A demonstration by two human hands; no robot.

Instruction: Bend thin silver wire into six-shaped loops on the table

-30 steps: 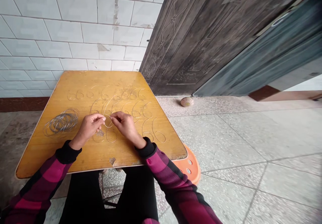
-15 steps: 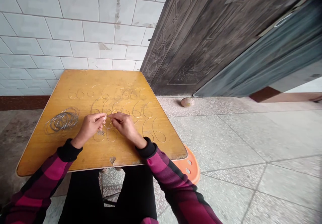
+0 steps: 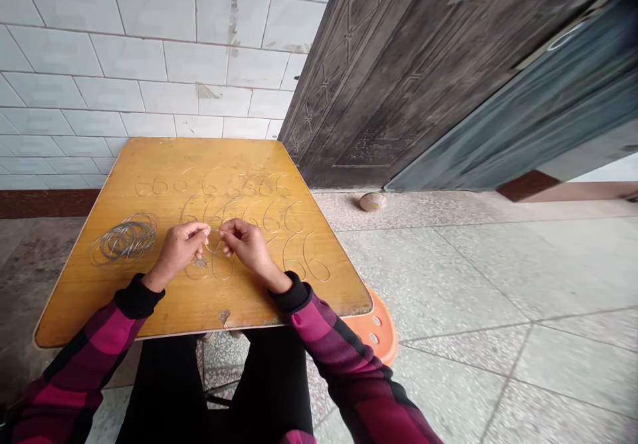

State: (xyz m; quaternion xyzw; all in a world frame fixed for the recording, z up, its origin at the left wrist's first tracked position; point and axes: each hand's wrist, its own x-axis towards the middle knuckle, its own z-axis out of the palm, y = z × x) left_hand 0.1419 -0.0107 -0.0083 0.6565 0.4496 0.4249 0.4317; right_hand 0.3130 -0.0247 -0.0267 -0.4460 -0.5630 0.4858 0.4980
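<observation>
My left hand (image 3: 180, 247) and my right hand (image 3: 246, 244) meet over the middle of a small yellow wooden table (image 3: 149, 311). Both pinch the same thin piece of wire (image 3: 214, 230) between thumb and fingertips, a short stretch of it showing between them. Several bent wire loops (image 3: 269, 215) shaped like sixes lie in rows beyond and to the right of my hands. A coil of grey wire (image 3: 124, 239) rests on the table to the left of my left hand.
A white tiled wall (image 3: 124, 52) stands behind the table and a dark carved door (image 3: 423, 78) to the right. An orange plastic stool (image 3: 376, 328) sits under the table's right corner. A small round object (image 3: 371, 201) lies by the door.
My hands have stayed in place, with small finger movements on the wire; the gap between the pinching fingertips has shifted slightly.
</observation>
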